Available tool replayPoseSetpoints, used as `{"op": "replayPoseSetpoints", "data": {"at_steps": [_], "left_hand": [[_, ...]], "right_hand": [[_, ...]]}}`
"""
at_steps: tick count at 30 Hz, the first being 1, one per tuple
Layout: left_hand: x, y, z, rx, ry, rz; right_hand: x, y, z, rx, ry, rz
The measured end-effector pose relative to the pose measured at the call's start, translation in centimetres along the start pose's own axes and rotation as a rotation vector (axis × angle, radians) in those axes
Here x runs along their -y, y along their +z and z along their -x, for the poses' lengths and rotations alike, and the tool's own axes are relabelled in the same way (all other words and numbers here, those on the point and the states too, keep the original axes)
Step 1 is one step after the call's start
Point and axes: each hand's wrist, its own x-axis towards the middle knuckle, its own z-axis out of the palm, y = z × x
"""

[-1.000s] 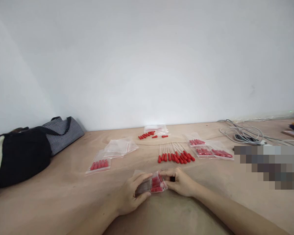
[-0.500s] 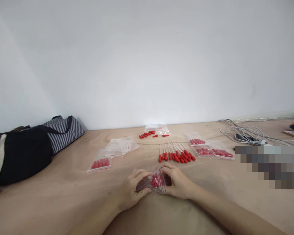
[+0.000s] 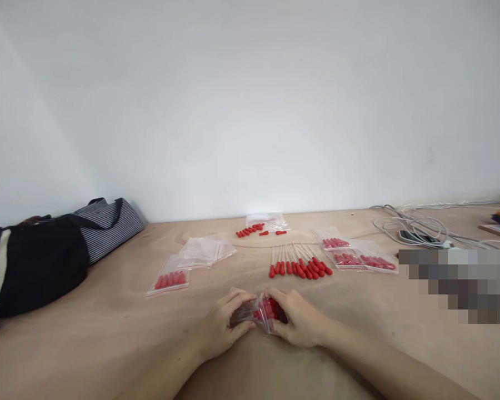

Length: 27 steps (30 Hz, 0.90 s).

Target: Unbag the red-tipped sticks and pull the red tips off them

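Between my hands is a clear zip bag (image 3: 254,304) with red-bulbed droppers (image 3: 270,307) at its right end. My left hand (image 3: 225,322) is closed round the bag's left end, thumb towards me. At the zip end, my right hand (image 3: 302,319) has its fingers and thumb round the red bulbs and the bag's edge. Whether the bulbs are wholly inside the bag I cannot tell. Just beyond my hands lies a fan of loose droppers (image 3: 302,268), red bulbs towards me and thin clear stems pointing away.
Left lie a filled bag (image 3: 169,279) and flat clear bags (image 3: 200,250). Filled bags (image 3: 345,259) lie right, near tangled cables (image 3: 416,225). At the back are red bulbs (image 3: 250,229) and clear stems (image 3: 275,226). A black bag (image 3: 45,266) stands far left.
My right hand has shifted slightly left and closer round the bag's zip end. The red bulbs now show farther right, within its grip. My left hand has hardly moved.
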Motion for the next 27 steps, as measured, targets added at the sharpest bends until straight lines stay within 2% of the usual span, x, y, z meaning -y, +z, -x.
{"op": "replayPoseSetpoints", "data": {"at_steps": [4,6,10,12,18,23,27], "left_hand": [[0.4,-0.1,0.1,-0.007,-0.011,0.002],[0.6,-0.1,0.1,-0.014,-0.01,0.002],[1.1,-0.3,-0.1,-0.032,0.018,-0.012],[1.3,-0.5,-0.1,-0.042,0.014,-0.03],[1.5,-0.7,-0.2,-0.047,0.015,-0.045],[2.2,-1.0,-0.2,-0.058,0.024,-0.071],[3.2,-2.1,0.2,-0.078,-0.016,-0.149]], "right_hand": [[-0.3,-0.2,-0.2,0.003,-0.056,-0.253],[-1.0,-0.1,-0.3,-0.021,0.052,-0.436],[-2.5,0.0,-0.4,-0.056,0.363,-0.741],[-2.9,-0.1,-0.4,-0.08,0.402,-0.822],[-2.9,0.2,-0.4,-0.175,0.291,-0.939],[-3.1,0.5,-0.6,-0.267,0.32,-0.939],[-3.9,-0.8,-0.2,-0.341,0.334,-0.873]]}}
